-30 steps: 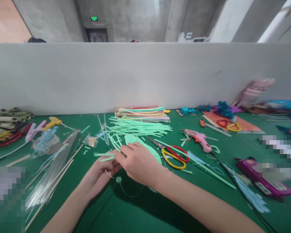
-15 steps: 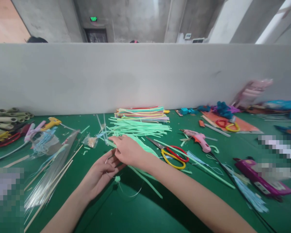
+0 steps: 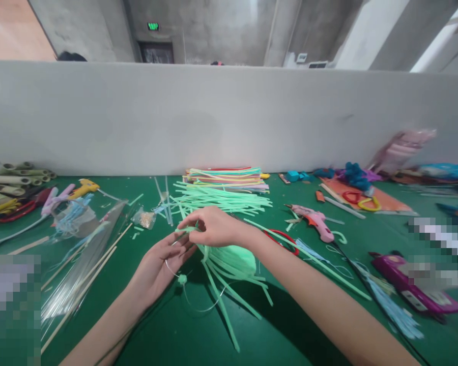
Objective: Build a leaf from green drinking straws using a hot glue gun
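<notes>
Since a second ago the right hand [image 3: 213,227] has lifted off the table [image 3: 168,335] and now pinches a bunch of pale green strips [image 3: 229,269] at its top, so the strips hang and fan out below it toward the near edge, where earlier they lay flat under the palm. Its fingers [image 3: 189,219] are closed on the gathered end of that bunch. Just beside it, the left hand [image 3: 162,264] lies palm up with loosely curled fingers holding a thin wire [image 3: 198,305]; the wire loops down onto the green table surface, and a small green bead [image 3: 182,279] sits on it just below the palm. Both hands meet at the top of the bunch, fingertips touching or nearly so.

Behind the hands lies a loose pile of green strips [image 3: 225,201], and behind that a flat stack of multicoloured strips [image 3: 225,176] near the grey partition wall [image 3: 229,117]. Red-handled scissors [image 3: 284,239] are partly hidden by the right forearm. Farther right a pink glue gun [image 3: 315,221] rests on the table, and near the right edge a purple glue gun [image 3: 412,290]. To the left are a clear plastic sleeve with thin wooden sticks [image 3: 87,259], a yellow glue gun [image 3: 82,189], and rolled tubes [image 3: 11,180] at the far left edge
</notes>
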`<action>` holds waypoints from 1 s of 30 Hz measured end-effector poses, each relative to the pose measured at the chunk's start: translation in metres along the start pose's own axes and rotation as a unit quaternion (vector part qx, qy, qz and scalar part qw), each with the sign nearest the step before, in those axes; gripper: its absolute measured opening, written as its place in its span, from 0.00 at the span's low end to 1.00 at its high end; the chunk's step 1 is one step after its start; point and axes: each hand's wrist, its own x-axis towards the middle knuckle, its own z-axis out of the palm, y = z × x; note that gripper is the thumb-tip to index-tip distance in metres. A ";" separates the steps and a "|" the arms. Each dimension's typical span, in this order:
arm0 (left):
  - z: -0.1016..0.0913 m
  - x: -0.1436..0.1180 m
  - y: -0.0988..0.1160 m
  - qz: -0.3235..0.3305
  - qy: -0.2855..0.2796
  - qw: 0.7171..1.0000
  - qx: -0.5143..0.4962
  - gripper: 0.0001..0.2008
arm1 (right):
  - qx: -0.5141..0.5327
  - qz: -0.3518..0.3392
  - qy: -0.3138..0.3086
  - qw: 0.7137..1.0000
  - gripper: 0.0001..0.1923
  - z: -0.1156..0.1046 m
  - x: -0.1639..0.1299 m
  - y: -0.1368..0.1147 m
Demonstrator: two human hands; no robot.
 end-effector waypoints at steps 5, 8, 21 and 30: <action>-0.005 -0.004 0.001 -0.003 0.014 0.999 0.035 0.44 | 0.002 -0.007 -0.148 0.989 0.17 -0.006 0.008 -0.002; -0.007 -0.005 -0.002 0.011 0.037 0.992 0.124 0.45 | -0.031 -0.023 -0.183 0.982 0.19 0.000 0.010 -0.003; -0.025 -0.001 0.005 0.052 0.029 0.901 0.430 0.26 | -0.204 -0.018 -0.173 0.963 0.17 0.013 0.001 -0.013; -0.027 -0.001 0.004 0.051 0.022 0.868 0.494 0.28 | -0.232 0.017 -0.178 0.956 0.14 0.018 0.000 -0.016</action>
